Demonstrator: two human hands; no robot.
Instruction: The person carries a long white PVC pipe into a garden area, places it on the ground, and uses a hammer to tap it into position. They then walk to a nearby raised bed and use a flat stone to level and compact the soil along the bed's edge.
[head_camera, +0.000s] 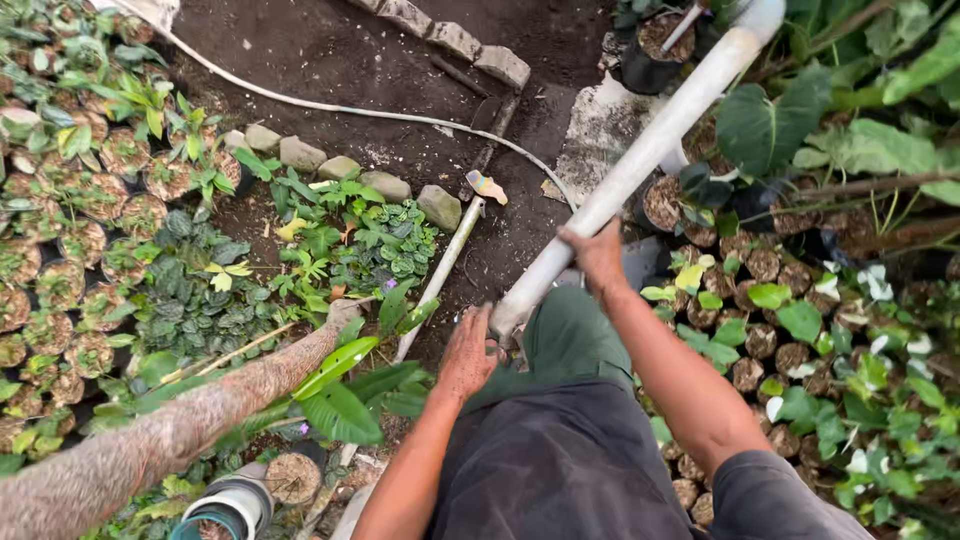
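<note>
My right hand (597, 256) sits just right of centre, arm running down to the lower right corner, fingers wrapped over the pipe (640, 160). My left hand (467, 352) is lower, at bottom centre, palm cupped against the pipe's near end, fingers bent together around it; both hands are smeared with soil. The pipe slants from centre up to the top right, where the frame cuts it off; it is smooth, whitish, round and dirt-streaked. Its near end is hidden behind my left hand and my dark trousers (560, 450). A thin hose (330, 105) curves across bare dark soil at upper centre. Rough stones (300, 153) edge a bed of leafy plants (340, 245). Small pots (760, 340) crowd the right.
</note>
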